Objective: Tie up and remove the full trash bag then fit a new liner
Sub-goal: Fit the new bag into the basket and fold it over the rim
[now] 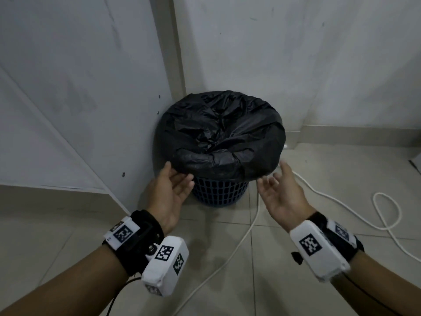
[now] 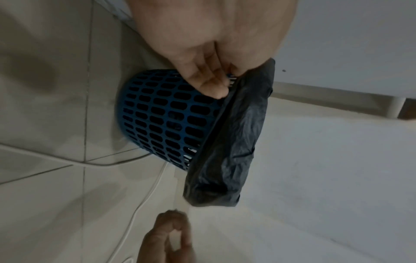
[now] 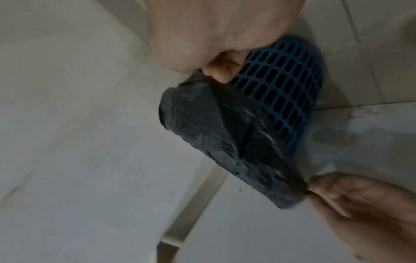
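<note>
A blue perforated bin (image 1: pixel 218 190) stands on the floor in a corner, lined with a black trash bag (image 1: pixel 223 133) whose hem is folded down over the rim. My left hand (image 1: pixel 178 174) is at the bin's lower left, palm up. Its thumb lies against the bag's hem, and its straight fingers (image 2: pixel 213 83) touch the hem's underside where the bag (image 2: pixel 231 142) meets the bin (image 2: pixel 162 115). My right hand (image 1: pixel 273 174) is open at the lower right, its fingers (image 3: pixel 220 71) close to the bag's edge (image 3: pixel 216 133), holding nothing.
White walls meet behind the bin, and a slanted white panel (image 1: pixel 79 110) stands to its left. A white cable (image 1: pixel 319 192) runs and loops over the tiled floor to the right of the bin and passes in front of it.
</note>
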